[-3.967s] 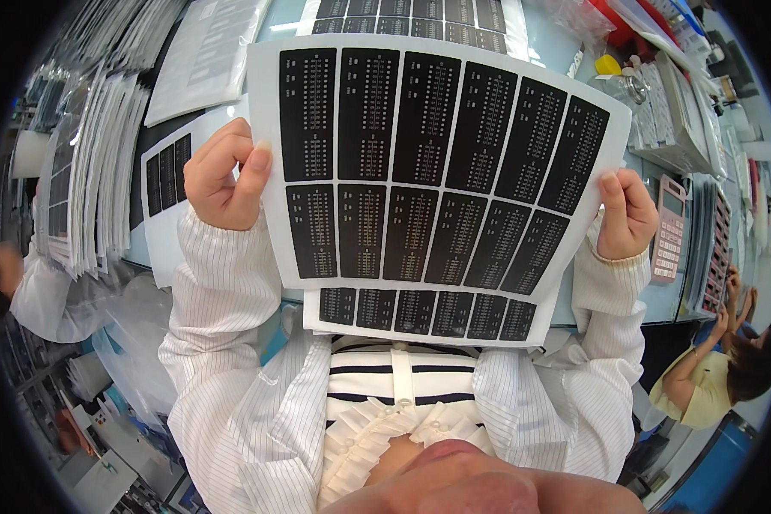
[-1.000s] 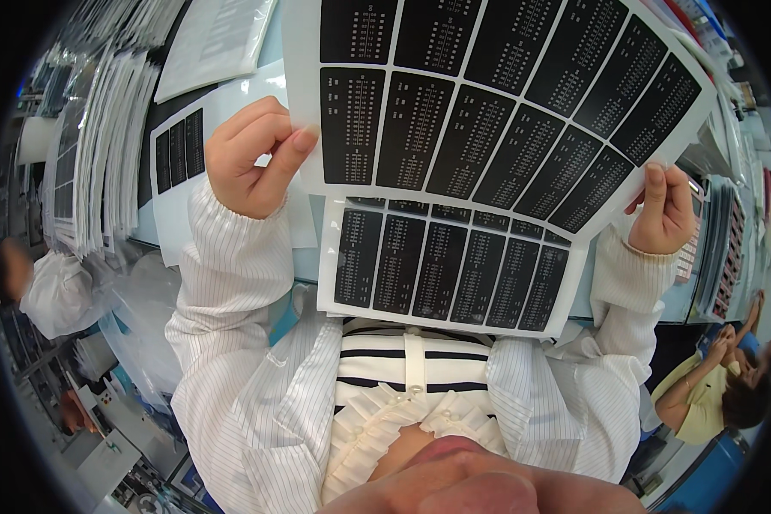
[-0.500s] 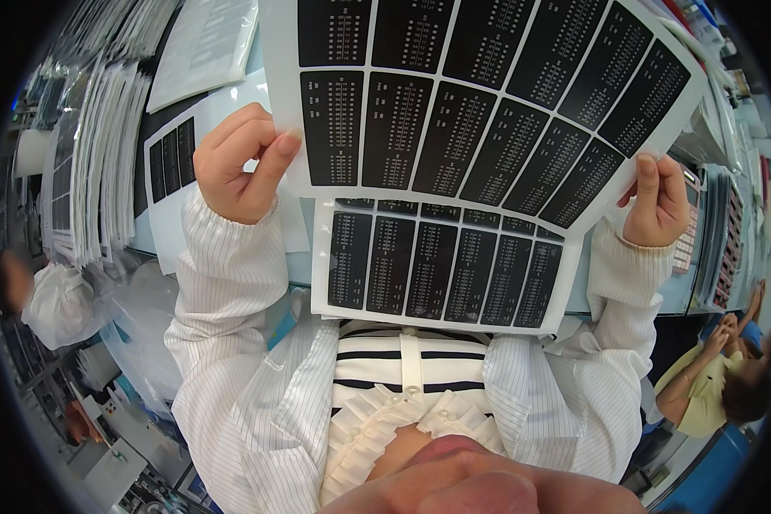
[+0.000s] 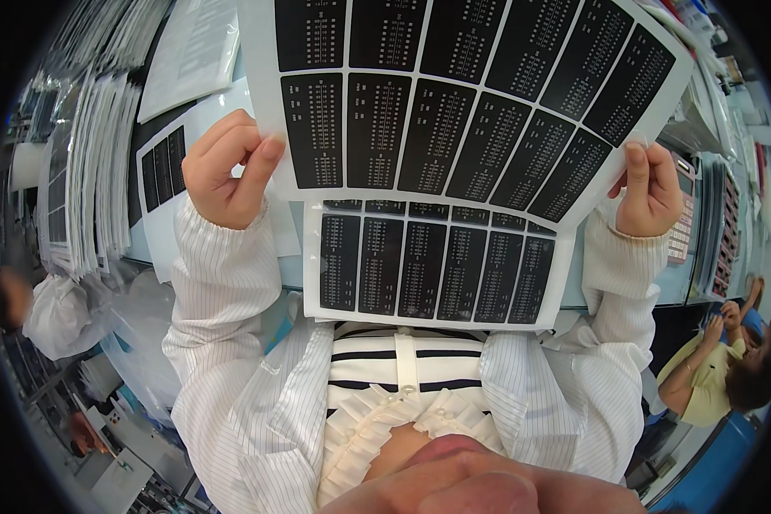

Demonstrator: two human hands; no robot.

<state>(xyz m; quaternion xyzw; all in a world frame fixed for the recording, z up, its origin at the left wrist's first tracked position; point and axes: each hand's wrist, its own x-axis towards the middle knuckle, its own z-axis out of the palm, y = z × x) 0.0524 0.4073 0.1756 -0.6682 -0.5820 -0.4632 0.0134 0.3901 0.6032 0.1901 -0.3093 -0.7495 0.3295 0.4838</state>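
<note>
Between my hands hangs a large white sheet printed with rows of black panels [image 4: 438, 137], raised and tilted toward me. My left hand [image 4: 231, 170] pinches its left edge between thumb and fingers. On the opposite edge, my right hand [image 4: 648, 188] grips the sheet the same way. Below it, close to my body, lies a second sheet of the same kind [image 4: 423, 265], its upper part hidden by the raised one. Another sheet with black panels [image 4: 163, 169] rests on the table just left of my left hand.
Tall stacks of sheets [image 4: 90, 171] stand at the far left, with a clear plastic bag [image 4: 60, 317] below them. A white packet [image 4: 188, 56] lies at the upper left. A pink calculator [image 4: 682, 210] sits beyond my right hand. Another person in yellow [image 4: 702, 377] is at the right.
Both hands have shifted slightly left with the raised sheet, which stays stretched between them. More of the calculator shows beside my right hand.
</note>
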